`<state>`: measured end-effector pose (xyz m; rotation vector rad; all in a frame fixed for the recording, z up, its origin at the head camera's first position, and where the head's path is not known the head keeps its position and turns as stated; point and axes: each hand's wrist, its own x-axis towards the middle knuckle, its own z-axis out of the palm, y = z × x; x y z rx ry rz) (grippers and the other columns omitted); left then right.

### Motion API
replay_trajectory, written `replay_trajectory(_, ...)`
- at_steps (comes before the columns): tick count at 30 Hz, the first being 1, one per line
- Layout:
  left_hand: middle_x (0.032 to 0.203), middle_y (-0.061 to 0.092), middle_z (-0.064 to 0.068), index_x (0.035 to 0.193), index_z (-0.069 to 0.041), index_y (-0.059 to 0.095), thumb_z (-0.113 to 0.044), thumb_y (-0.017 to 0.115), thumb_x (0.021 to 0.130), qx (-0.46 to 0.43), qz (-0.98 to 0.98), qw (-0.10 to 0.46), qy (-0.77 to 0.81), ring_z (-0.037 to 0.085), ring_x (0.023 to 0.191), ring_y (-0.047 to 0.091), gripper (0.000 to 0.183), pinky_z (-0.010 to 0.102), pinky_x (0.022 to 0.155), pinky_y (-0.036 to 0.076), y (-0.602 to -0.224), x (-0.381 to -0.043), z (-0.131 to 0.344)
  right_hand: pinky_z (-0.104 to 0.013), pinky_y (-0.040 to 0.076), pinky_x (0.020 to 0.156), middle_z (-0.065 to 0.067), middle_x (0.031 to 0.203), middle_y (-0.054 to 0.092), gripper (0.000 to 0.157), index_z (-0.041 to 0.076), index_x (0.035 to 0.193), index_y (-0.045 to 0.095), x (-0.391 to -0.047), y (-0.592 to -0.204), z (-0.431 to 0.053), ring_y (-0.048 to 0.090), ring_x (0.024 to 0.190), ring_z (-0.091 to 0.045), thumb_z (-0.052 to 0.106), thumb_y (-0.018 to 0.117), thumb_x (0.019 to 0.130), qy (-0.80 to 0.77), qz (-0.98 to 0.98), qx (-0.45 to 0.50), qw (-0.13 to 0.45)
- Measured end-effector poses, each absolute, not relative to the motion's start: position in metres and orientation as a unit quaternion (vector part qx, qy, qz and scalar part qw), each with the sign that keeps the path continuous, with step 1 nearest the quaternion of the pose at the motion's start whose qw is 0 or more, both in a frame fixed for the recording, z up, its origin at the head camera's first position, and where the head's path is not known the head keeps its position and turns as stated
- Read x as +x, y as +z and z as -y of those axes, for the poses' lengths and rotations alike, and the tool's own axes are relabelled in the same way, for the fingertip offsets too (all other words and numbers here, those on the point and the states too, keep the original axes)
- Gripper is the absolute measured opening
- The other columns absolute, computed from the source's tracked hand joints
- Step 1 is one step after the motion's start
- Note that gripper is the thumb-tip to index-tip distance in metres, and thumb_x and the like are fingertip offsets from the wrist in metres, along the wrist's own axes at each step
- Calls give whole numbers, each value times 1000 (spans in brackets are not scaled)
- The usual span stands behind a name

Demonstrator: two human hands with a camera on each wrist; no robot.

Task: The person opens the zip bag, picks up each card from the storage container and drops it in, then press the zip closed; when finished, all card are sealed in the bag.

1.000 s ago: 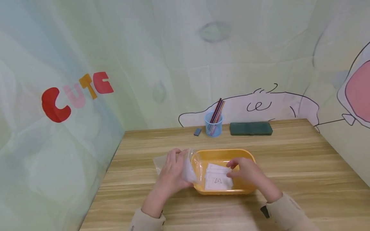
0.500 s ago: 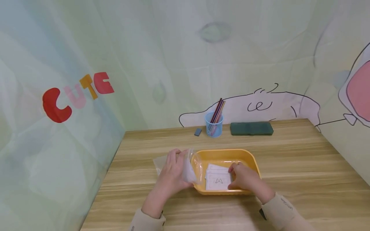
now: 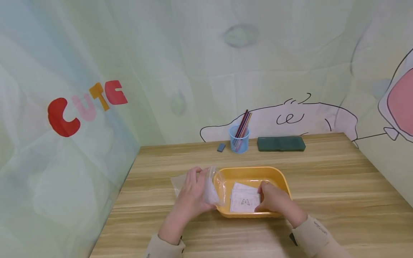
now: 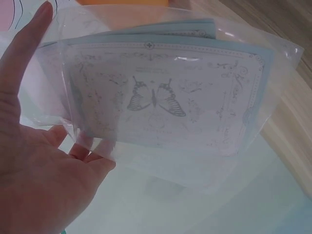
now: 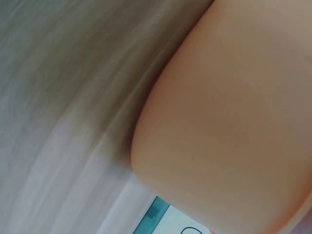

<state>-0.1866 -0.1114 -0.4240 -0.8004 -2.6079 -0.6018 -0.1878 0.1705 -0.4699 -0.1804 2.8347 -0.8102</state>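
My left hand (image 3: 192, 195) holds a clear zip bag (image 3: 211, 191) against the left end of a yellow tray (image 3: 250, 171), its mouth towards the tray. In the left wrist view, pale-blue-edged cards (image 4: 156, 92) with a butterfly print show through the plastic, and the thumb and fingers (image 4: 24, 53) grip the bag's side. Inside the tray lies a small pile of white cards (image 3: 242, 206), a butterfly on the top one. My right hand (image 3: 276, 200) reaches over the tray's right side and pinches the cards' right edge between thumb and fingers. Skin fills much of the right wrist view, hiding these fingertips.
Behind the tray stand a blue cup (image 3: 239, 143) of pencils and a dark green case (image 3: 281, 143). A small blue eraser (image 3: 221, 147) lies left of the cup. Printed cloth walls enclose the wooden table (image 3: 338, 186) at the back and sides.
My right hand has come down from above the cards to their right edge, and its fingers have closed in. The pile has shifted slightly right. My left hand and the bag have stayed put.
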Motion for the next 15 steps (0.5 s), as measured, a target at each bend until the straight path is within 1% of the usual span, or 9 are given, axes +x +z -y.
replay_trajectory(3, 124, 39, 16, 137, -4, 41, -33, 97, 40, -281, 920, 173, -212, 29, 117, 38, 116, 42, 101, 39, -425, -187, 111, -31, 43, 61, -2, 72, 50, 51, 9, 91, 52, -187, -468, -171, 48, 65, -17, 21, 91, 62, -291, -950, -63, 96)
replay_trajectory(7, 124, 40, 17, 138, -4, 41, -33, 97, 40, -282, 919, 177, -212, 30, 116, 38, 117, 41, 100, 40, -426, -188, 112, -31, 45, 62, 0, 72, 55, 38, 9, 88, 53, -187, -465, -172, 51, 65, -16, 13, 86, 70, -325, -938, -61, 100)
replay_trajectory(10, 124, 40, 17, 138, -4, 41, -33, 97, 40, -284, 918, 176, -213, 30, 116, 38, 117, 42, 101, 39, -426, -188, 112, -30, 47, 60, -1, 72, 57, 30, 9, 86, 54, -188, -462, -173, 53, 65, -16, 10, 82, 74, -351, -929, -56, 104)
replay_trajectory(13, 124, 39, 16, 139, -5, 40, -33, 97, 40, -284, 919, 174, -212, 30, 117, 38, 117, 41, 102, 38, -426, -188, 113, -29, 48, 59, -1, 74, 58, 26, 10, 87, 56, -188, -458, -174, 54, 66, -17, 11, 80, 77, -367, -923, -49, 106)
replay_trajectory(15, 124, 40, 17, 139, -5, 40, -32, 97, 40, -283, 919, 173, -212, 30, 117, 38, 117, 41, 103, 37, -425, -187, 113, -29, 48, 59, -1, 75, 59, 25, 11, 89, 57, -187, -454, -174, 53, 66, -17, 13, 79, 78, -368, -923, -50, 96)
